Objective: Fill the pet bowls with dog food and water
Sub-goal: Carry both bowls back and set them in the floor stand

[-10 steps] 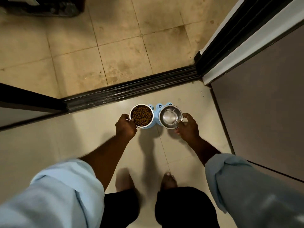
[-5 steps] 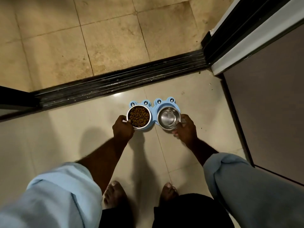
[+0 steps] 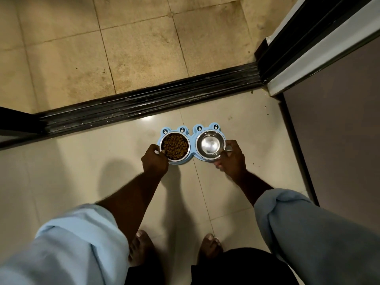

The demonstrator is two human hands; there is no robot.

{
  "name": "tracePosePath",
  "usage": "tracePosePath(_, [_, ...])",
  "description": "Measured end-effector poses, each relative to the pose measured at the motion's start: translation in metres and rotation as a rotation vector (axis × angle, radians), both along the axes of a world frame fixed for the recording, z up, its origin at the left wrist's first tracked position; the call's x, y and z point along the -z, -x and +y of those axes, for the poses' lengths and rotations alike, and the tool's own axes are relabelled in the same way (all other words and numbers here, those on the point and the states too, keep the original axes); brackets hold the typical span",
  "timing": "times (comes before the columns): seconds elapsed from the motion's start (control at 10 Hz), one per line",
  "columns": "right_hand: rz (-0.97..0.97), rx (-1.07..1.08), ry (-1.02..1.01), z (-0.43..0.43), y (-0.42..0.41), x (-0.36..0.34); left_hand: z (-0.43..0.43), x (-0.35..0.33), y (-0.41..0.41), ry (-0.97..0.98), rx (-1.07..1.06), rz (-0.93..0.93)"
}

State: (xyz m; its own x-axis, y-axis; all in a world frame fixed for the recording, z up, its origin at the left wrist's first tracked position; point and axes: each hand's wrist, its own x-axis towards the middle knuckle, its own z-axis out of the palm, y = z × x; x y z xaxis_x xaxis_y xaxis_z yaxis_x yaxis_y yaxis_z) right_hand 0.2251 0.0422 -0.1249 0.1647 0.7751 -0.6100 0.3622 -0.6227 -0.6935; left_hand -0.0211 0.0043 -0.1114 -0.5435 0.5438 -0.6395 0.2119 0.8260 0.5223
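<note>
A blue double pet bowl stand (image 3: pixel 192 138) with frog-eye knobs is low over the pale tiled floor, near a dark door track. Its left steel bowl (image 3: pixel 174 146) is full of brown dog food. Its right steel bowl (image 3: pixel 210 144) is shiny inside; whether it holds water I cannot tell. My left hand (image 3: pixel 154 161) grips the stand's left end at the food bowl's rim. My right hand (image 3: pixel 231 157) grips the right end beside the shiny bowl. Whether the stand touches the floor I cannot tell.
A black sliding-door track (image 3: pixel 148 103) crosses the floor just beyond the stand, with stained beige tiles (image 3: pixel 127 48) behind it. A door frame (image 3: pixel 312 42) and a grey-brown panel (image 3: pixel 339 130) stand to the right. My bare feet (image 3: pixel 141 249) are below the stand.
Both hands have carried the stand down and a little right toward the floor by the door track. The view has tilted downward, showing my feet more fully.
</note>
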Motion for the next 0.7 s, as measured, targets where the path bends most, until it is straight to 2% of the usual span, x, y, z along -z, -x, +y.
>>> tracePosePath(0.5, [-0.023, -0.036, 0.078, -0.007, 0.003, -0.008, 0.002, -0.004, 0.009, 0.146, 0.119, 0.057])
tracePosePath(0.7, [0.014, 0.001, 0.193, -0.006, 0.004, -0.051, -0.004, -0.044, 0.010, 0.108, 0.118, 0.005])
